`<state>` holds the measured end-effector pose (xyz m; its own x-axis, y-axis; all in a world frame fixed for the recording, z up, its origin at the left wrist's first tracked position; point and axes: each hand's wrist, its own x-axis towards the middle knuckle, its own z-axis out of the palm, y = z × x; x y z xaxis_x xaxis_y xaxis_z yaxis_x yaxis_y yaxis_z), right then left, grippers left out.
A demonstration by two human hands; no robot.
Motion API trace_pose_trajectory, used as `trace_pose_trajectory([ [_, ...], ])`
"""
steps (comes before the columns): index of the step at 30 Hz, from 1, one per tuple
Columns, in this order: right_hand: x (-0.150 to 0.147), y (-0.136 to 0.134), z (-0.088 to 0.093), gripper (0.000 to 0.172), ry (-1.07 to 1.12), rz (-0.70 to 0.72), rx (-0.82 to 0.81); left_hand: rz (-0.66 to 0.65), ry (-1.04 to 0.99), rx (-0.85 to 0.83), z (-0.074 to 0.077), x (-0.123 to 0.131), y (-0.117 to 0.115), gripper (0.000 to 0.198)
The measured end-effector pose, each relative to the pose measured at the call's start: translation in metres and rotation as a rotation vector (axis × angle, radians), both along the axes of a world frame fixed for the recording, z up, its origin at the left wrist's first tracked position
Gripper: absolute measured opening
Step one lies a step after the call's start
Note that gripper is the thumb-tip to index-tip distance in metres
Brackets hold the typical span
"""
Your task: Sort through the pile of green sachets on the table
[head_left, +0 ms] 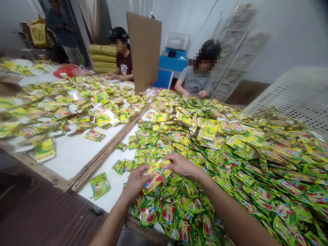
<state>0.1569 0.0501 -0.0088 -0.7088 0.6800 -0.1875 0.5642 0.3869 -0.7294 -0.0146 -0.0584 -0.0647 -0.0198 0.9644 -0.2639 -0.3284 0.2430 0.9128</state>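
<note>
Both of my hands hold one yellow packet (pixel 155 178) with red fruit pictures, above a heap of green packets (pixel 188 196). My left hand (pixel 136 180) grips its left end, thumb on top. At its upper right end, my right hand (pixel 179 164) has its fingers closed on the packet. Yellow boxes (pixel 210 131) lie on the heap beyond my hands. A single green packet (pixel 99 185) rests on the white tabletop left of my left hand.
A wooden edge strip (pixel 110 147) divides the tables; yellow boxes (pixel 102 119) cover the left one. An upright cardboard sheet (pixel 145 51) stands between two seated people (pixel 196 82). A white perforated crate (pixel 294 92) is at right. Another person (pixel 63 32) stands at back left.
</note>
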Motion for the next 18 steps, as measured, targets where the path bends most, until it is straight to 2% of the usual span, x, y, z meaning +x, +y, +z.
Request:
trace_pose_trajectory([
  [4,-0.004,-0.001,-0.009,0.017,0.082,-0.003,-0.106,0.026,-0.052,-0.027,0.001,0.002,0.001,0.034],
  [7,-0.004,0.004,-0.021,0.029,0.193,-0.138,-0.162,0.068,-0.111,-0.061,0.002,0.002,0.005,0.036],
  [10,-0.003,0.019,-0.028,0.034,0.063,-0.455,0.092,0.129,-0.120,-0.083,0.001,0.001,0.008,0.038],
  [12,-0.005,0.030,-0.032,0.037,-0.118,-0.574,0.275,0.163,-0.131,-0.089,0.000,0.000,0.009,0.038],
  [15,-0.006,0.037,-0.039,0.038,-0.192,-0.525,0.342,0.200,-0.131,-0.087,-0.004,-0.003,0.010,0.038],
  [18,-0.005,0.031,-0.041,0.033,0.064,-0.555,0.260,0.226,-0.057,-0.104,-0.008,-0.007,0.009,0.042],
])
